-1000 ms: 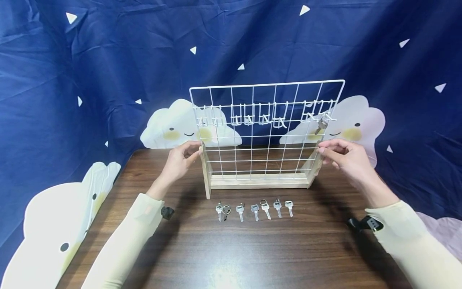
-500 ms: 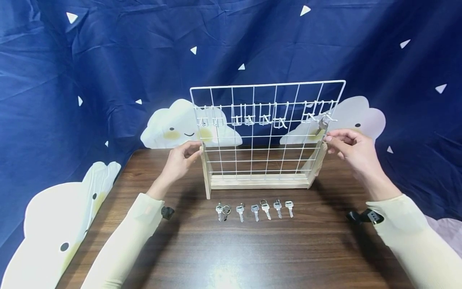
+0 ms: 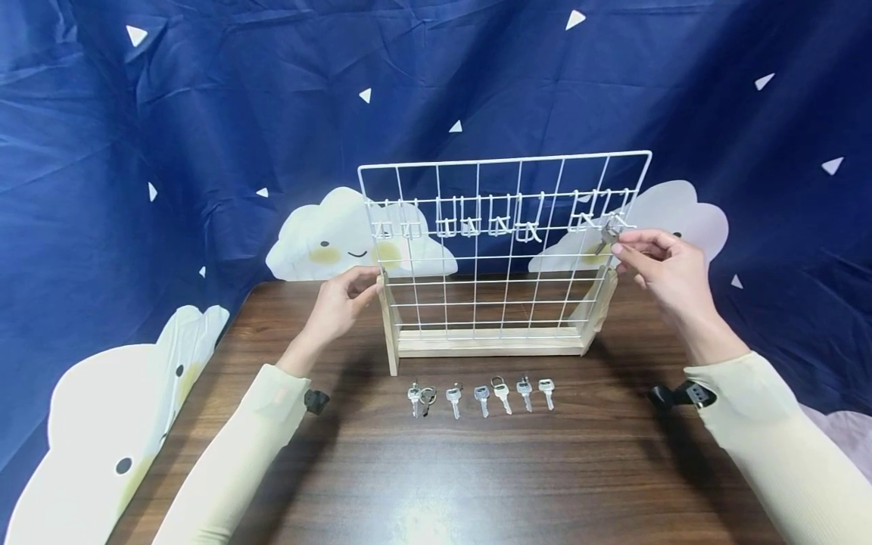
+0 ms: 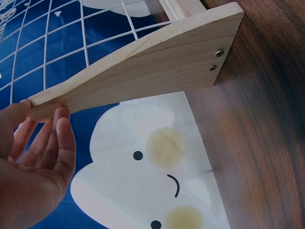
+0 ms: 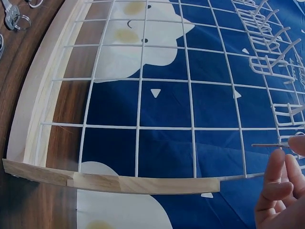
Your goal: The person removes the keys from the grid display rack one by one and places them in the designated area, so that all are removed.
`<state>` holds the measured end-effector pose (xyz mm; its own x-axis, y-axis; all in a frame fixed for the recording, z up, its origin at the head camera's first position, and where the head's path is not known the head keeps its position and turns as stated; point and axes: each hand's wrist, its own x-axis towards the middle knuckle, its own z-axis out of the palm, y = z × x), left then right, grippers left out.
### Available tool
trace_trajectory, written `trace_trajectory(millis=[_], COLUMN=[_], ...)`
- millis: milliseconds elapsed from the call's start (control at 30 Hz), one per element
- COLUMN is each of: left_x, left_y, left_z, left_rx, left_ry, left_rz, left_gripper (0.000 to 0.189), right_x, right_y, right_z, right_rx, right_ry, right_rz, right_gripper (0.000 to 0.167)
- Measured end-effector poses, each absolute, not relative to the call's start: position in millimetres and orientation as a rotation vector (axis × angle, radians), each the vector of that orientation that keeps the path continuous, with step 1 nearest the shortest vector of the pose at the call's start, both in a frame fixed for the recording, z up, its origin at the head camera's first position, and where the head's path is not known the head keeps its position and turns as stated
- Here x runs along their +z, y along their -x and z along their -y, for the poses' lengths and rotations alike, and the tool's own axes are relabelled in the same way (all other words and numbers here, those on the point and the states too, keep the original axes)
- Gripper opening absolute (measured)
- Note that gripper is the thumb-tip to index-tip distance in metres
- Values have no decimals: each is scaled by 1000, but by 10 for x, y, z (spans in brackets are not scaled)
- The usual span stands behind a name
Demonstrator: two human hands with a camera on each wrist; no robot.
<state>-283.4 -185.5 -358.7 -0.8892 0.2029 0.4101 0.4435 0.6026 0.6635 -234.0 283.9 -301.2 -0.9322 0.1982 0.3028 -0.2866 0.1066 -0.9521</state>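
Observation:
In the head view a white wire grid rack (image 3: 504, 280) stands on a wooden base, with several white hooks (image 3: 500, 225) along its upper part. My left hand (image 3: 335, 304) grips the top of the left wooden side panel (image 4: 138, 64), thumb on one face and fingers on the other. At the rack's far right, my right hand (image 3: 668, 272) pinches a silver key (image 3: 611, 232) that hangs at the end hook. In the right wrist view the key's thin blade (image 5: 264, 145) sticks out past the thumb; its head is hidden by the fingers.
Several silver keys (image 3: 482, 400), some with rings, lie in a row on the dark wooden table (image 3: 436, 469) in front of the rack. Behind hangs a blue curtain (image 3: 272, 91) with white clouds and triangles, close to the rack's back.
My right hand has risen from the right wooden side panel up to the hanging key and taken hold of it. The left hand and the rack have stayed put.

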Motion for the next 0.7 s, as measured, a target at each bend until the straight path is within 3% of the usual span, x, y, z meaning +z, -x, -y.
trace_trajectory(millis=[433, 700], left_x=[-3595, -3596], left_y=[2835, 2844], left_z=[1854, 1861], left_rx=[-1169, -1158], left_ry=[525, 525], left_rz=[2538, 2540], left_gripper=[32, 31], right_x=[-2988, -3004], right_y=[2407, 2446], right_z=[-2778, -2772], right_rx=[1702, 1856], right_ry=[-73, -168], right_rz=[2104, 1974], right_gripper=[12, 14])
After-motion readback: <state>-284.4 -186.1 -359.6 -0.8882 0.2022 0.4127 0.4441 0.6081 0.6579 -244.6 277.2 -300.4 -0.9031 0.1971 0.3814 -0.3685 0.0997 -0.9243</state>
